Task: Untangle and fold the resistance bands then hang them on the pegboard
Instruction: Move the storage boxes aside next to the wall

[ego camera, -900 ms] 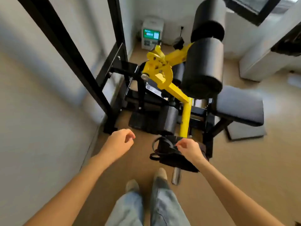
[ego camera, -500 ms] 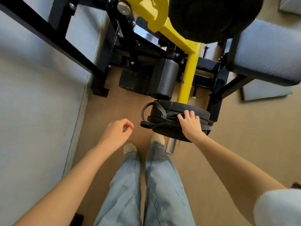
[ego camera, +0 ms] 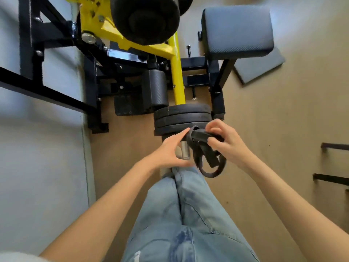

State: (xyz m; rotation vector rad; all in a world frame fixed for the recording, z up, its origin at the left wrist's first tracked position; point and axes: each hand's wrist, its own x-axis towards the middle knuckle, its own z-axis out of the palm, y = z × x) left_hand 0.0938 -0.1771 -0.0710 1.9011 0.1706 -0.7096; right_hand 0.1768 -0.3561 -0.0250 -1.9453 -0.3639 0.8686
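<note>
Here, right hand (ego camera: 225,142) grips tangled bands (ego camera: 204,150); left hand (ego camera: 170,152) loose, above tan floor (ego camera: 283,129).

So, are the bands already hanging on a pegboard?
No, the tangled black bands are held by the right hand above the jeans.

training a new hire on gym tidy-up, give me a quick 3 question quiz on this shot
1. True or false: the resistance bands already hang on a pegboard.
2. Which hand grips the bands? A. right hand B. left hand C. neither
3. Fill in: just beyond the hands, on the yellow arm, sits a stack of black weight ____.

Key: 1 false, they are a tangled bundle in hand; 2 A, the left only reaches in with straight fingers; 3 plates.
</note>
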